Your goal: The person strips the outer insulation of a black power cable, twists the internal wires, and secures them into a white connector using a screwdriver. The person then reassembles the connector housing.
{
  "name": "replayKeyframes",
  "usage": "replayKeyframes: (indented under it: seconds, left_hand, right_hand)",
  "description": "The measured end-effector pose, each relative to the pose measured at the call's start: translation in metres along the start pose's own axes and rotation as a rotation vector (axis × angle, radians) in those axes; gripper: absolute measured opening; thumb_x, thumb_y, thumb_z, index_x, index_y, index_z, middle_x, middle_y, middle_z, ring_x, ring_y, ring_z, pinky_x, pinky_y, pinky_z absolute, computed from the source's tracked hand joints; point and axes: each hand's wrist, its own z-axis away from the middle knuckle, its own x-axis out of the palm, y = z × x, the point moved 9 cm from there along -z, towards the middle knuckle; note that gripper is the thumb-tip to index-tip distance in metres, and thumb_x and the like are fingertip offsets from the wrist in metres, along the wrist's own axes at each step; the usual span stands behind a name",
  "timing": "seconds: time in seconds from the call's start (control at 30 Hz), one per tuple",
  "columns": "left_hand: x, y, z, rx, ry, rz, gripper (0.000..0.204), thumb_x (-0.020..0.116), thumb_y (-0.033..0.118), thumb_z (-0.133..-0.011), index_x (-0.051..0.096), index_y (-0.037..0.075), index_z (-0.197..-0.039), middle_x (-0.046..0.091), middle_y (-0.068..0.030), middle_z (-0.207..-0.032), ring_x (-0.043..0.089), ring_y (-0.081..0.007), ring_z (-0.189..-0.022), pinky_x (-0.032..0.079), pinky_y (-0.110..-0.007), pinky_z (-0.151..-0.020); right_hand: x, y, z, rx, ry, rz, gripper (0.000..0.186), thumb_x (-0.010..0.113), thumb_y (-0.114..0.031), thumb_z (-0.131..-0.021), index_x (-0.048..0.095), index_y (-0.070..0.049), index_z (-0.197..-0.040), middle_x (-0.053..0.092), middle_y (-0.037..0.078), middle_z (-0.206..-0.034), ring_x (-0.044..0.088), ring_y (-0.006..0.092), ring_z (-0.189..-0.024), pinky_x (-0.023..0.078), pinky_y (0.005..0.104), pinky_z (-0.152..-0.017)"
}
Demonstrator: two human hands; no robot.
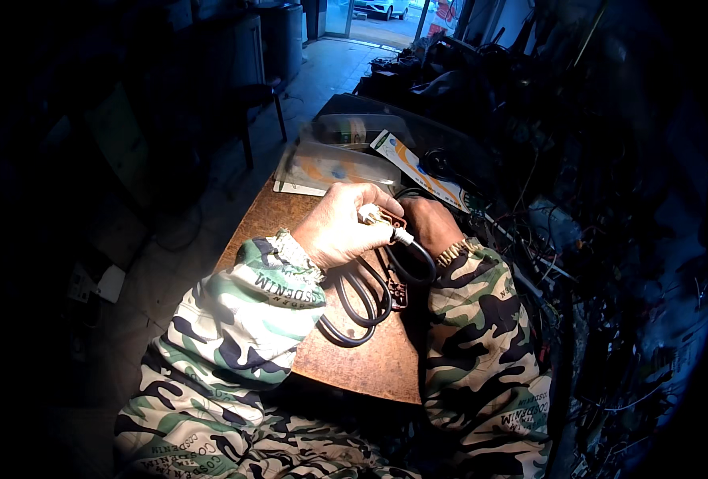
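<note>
My left hand (346,227) is closed, its thumb and fingers pinching a small reddish-brown part fixed to the stripped end of a black cable (354,339). Pale wires and a light-coloured sleeve (403,236) show at that end. Looping down from there, the cable rests in coils on the wooden bench top (362,367). My right hand (432,227) is curled close beside the cable end, its fingertips turned away; what they hold is hidden. Below the hands, next to the coils, lies a second reddish-brown piece with openings (399,294).
Clear plastic packaging (346,164) and a white-and-orange printed card (422,172) lie beyond my hands. Tangled cables and dark clutter (545,231) crowd the right side. A stool (258,100) stands at the far left, near a bright doorway (382,28).
</note>
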Motion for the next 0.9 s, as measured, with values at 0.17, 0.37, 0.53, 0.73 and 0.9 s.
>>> replayKeyframes:
  seconds: [0.17,0.37,0.53,0.73,0.9]
  left_hand:
    - [0.018,-0.002,-0.009,0.035,-0.093,0.020,0.029,0.069,0.006,-0.081,0.067,-0.003,-0.108,0.070,-0.0083,-0.097,0.064,-0.0120,-0.088,0.051,-0.026,-0.081]
    - [0.016,-0.007,0.000,-0.078,-0.069,-0.062,0.027,0.068,0.005,-0.082,0.067,-0.004,-0.107,0.070,-0.0093,-0.095,0.065,-0.0123,-0.087,0.052,-0.026,-0.077]
    - [0.025,-0.004,-0.001,-0.084,-0.087,-0.071,0.025,0.066,0.005,-0.083,0.066,-0.005,-0.107,0.070,-0.0098,-0.089,0.067,-0.0129,-0.077,0.055,-0.027,-0.071]
    - [0.030,-0.005,-0.001,-0.121,-0.103,0.007,0.026,0.066,0.005,-0.084,0.066,-0.005,-0.107,0.068,-0.0086,-0.087,0.066,-0.0115,-0.074,0.054,-0.025,-0.070]
    - [0.026,-0.009,-0.002,-0.098,-0.077,-0.063,0.027,0.067,0.005,-0.083,0.065,-0.005,-0.108,0.067,-0.0060,-0.085,0.064,-0.0106,-0.075,0.054,-0.026,-0.070]
  right_hand:
    - [-0.029,-0.009,0.027,-0.030,0.113,-0.033,0.025,0.068,-0.012,-0.076,0.064,0.003,-0.096,0.066,0.028,-0.093,0.064,0.0458,-0.088,0.052,0.0449,-0.073]
    - [-0.069,-0.020,0.069,0.135,0.333,-0.770,0.023,0.068,-0.001,-0.086,0.067,0.008,-0.107,0.071,0.010,-0.090,0.065,0.0116,-0.081,0.053,0.0258,-0.072]
    - [-0.045,-0.026,0.089,0.185,0.332,-1.076,0.015,0.071,-0.003,-0.088,0.069,0.006,-0.100,0.071,0.007,-0.086,0.064,0.0092,-0.076,0.053,0.0216,-0.070]
    - [-0.027,-0.015,0.087,0.286,0.308,-1.224,0.016,0.073,-0.003,-0.085,0.071,0.006,-0.098,0.072,0.009,-0.087,0.066,0.0112,-0.077,0.054,0.0226,-0.071]
    - [-0.020,-0.014,0.085,0.335,0.306,-1.213,0.015,0.072,-0.004,-0.085,0.071,0.006,-0.096,0.072,0.010,-0.086,0.066,0.0112,-0.075,0.053,0.0224,-0.069]
